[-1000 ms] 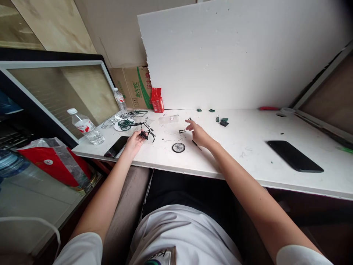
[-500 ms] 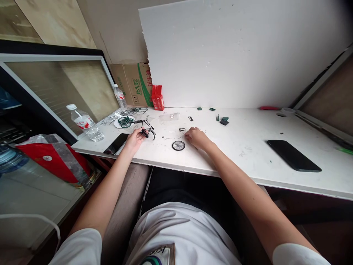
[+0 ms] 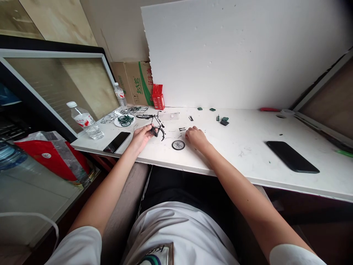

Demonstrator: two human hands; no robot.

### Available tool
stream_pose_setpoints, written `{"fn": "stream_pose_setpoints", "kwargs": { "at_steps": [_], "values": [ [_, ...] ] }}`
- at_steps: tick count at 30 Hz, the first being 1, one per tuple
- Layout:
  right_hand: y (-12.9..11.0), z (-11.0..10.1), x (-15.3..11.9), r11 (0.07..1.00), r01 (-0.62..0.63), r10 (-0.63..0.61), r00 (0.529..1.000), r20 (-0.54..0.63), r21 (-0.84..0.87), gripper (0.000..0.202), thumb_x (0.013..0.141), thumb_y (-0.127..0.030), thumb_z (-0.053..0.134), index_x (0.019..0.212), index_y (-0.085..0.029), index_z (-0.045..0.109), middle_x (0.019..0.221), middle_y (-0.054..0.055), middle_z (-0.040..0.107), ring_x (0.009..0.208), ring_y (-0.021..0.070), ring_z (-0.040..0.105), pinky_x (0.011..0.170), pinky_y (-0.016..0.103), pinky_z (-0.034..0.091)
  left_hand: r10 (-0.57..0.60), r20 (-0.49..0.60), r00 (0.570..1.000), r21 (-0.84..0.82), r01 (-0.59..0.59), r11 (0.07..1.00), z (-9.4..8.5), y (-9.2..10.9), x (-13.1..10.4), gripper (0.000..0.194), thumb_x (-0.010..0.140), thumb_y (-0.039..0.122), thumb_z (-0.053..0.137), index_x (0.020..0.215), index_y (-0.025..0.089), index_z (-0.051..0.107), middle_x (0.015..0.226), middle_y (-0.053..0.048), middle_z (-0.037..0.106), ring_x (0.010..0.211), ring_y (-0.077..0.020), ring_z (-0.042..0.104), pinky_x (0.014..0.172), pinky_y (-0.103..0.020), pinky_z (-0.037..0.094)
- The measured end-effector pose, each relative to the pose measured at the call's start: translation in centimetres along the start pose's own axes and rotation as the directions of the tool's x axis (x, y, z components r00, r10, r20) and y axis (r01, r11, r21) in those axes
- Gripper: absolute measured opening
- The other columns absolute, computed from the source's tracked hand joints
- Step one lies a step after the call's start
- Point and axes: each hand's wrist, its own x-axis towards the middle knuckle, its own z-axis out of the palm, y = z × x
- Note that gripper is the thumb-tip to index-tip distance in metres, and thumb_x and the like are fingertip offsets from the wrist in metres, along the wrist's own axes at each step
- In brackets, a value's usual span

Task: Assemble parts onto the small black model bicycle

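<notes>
My left hand [image 3: 142, 137] is closed around the lower part of a black miniature bicycle [image 3: 159, 129], held tilted above the table with one wheel and the handlebar toward the back. A loose black spoked wheel [image 3: 178, 145] lies flat on the table between my hands. My right hand [image 3: 196, 137] rests on the tabletop to the right of that wheel, fingers curled and pressed together; whatever is between the fingertips is hidden. Just beyond those fingertips lies a small black bracket-like part [image 3: 182, 129], with tiny thin pieces nearby.
On the left are a phone [image 3: 117, 142], a water bottle [image 3: 85, 120] and a white plate [image 3: 116, 124] with green miniature bicycle parts. A red box [image 3: 158, 97] stands behind. Several green pieces [image 3: 224, 120] lie at the back; another phone [image 3: 292, 156] lies right.
My left hand has shifted right with the miniature bicycle, which has turned so its wheel shows toward the back. My right hand has barely moved.
</notes>
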Motion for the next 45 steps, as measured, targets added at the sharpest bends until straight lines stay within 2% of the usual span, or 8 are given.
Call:
{"fn": "stream_pose_setpoints", "kwargs": {
  "at_steps": [7,12,16,20,26,34,41,45],
  "values": [
    [0.8,-0.3,-0.3,0.99,-0.029,0.034,0.999,-0.03,0.139,0.028,0.108,-0.026,0.043,0.115,-0.013,0.067,0.125,0.024,0.065,0.12,0.0376,0.054,0.104,0.054,0.05,0.041,0.006,0.999,0.016,-0.041,0.999,0.1,0.7,-0.4,0.016,0.082,0.017,0.083,0.095,0.01,0.077,0.094,-0.01,0.079,0.09,-0.0215,0.078,0.095,-0.036,0.059],
    [2.0,-0.9,-0.4,0.95,-0.067,0.08,0.996,-0.031,0.305,0.023,0.107,-0.03,0.041,0.106,-0.019,0.062,0.117,0.018,0.065,0.114,0.0333,0.055,0.103,0.049,0.051,0.057,-0.069,0.996,-0.002,-0.057,0.998,-0.7,1.5,-0.1,0.011,0.084,0.015,0.08,0.094,0.01,0.075,0.095,-0.011,0.078,0.089,-0.0212,0.078,0.093,-0.035,0.06],
    [2.2,-1.2,-0.4,0.911,0.004,0.028,0.997,-0.07,0.413,0.021,0.106,-0.036,0.045,0.098,-0.021,0.058,0.108,0.015,0.066,0.102,0.0294,0.058,0.097,0.046,0.051,0.049,-0.078,0.996,-0.007,-0.049,0.999,-1.1,1.8,-0.1,0.014,0.084,0.016,0.081,0.096,0.012,0.075,0.094,-0.01,0.078,0.089,-0.0202,0.077,0.094,-0.033,0.06],
    [2.1,-1.9,-0.3,0.787,0.095,-0.009,0.99,-0.143,0.61,0.028,0.104,-0.048,0.051,0.099,-0.021,0.057,0.105,0.011,0.066,0.094,0.0242,0.06,0.092,0.041,0.05,0.063,-0.064,0.996,0.002,-0.063,0.998,-1.2,1.7,-0.3,0.018,0.081,0.018,0.084,0.096,0.012,0.076,0.094,-0.009,0.079,0.091,-0.0207,0.078,0.094,-0.033,0.06],
    [1.4,-3.7,-0.7,0.629,0.101,0.016,0.99,-0.142,0.771,0.045,0.1,-0.068,0.058,0.097,-0.023,0.058,0.101,0.006,0.062,0.091,0.0196,0.055,0.086,0.037,0.052,0.07,-0.004,0.998,0.036,-0.07,0.997,0.3,1.6,-1.2,0.017,0.081,0.015,0.086,0.094,0.01,0.077,0.095,-0.01,0.079,0.088,-0.0219,0.078,0.093,-0.036,0.06],
    [-1.3,-5.6,-1.4,0.535,0.168,-0.053,0.985,-0.165,0.828,0.045,0.097,-0.067,0.066,0.097,-0.023,0.061,0.102,0.004,0.061,0.092,0.0183,0.054,0.082,0.032,0.051,0.003,0.088,0.996,0.051,-0.007,0.999,2.8,1.2,-3.0,0.026,0.078,0.016,0.089,0.102,0.01,0.08,0.095,-0.012,0.081,0.099,-0.0269,0.079,0.098,-0.041,0.06],
    [-3.7,-6.4,-2.2,0.253,0.144,-0.15,0.983,-0.108,0.957,0.047,0.091,-0.069,0.073,0.094,-0.025,0.058,0.096,0.001,0.054,0.092,0.0169,0.053,0.085,0.031,0.052,-0.006,0.145,0.989,0.087,-0.007,0.996,4.4,0.9,-4.2,0.023,0.079,0.016,0.09,0.1,0.01,0.081,0.097,-0.012,0.081,0.098,-0.0256,0.078,0.094,-0.039,0.06],
    [-4.1,-6.8,-2.5,0.159,0.069,-0.158,0.987,-0.044,0.985,0.055,0.083,-0.074,0.079,0.094,-0.026,0.054,0.099,0.003,0.053,0.101,0.0204,0.055,0.085,0.033,0.053,0.019,0.187,0.982,0.123,-0.042,0.992,4.2,0.9,-4.1,0.025,0.08,0.021,0.089,0.101,0.01,0.082,0.1,-0.013,0.081,0.097,-0.0252,0.078,0.093,-0.038,0.06]
  ]
}}
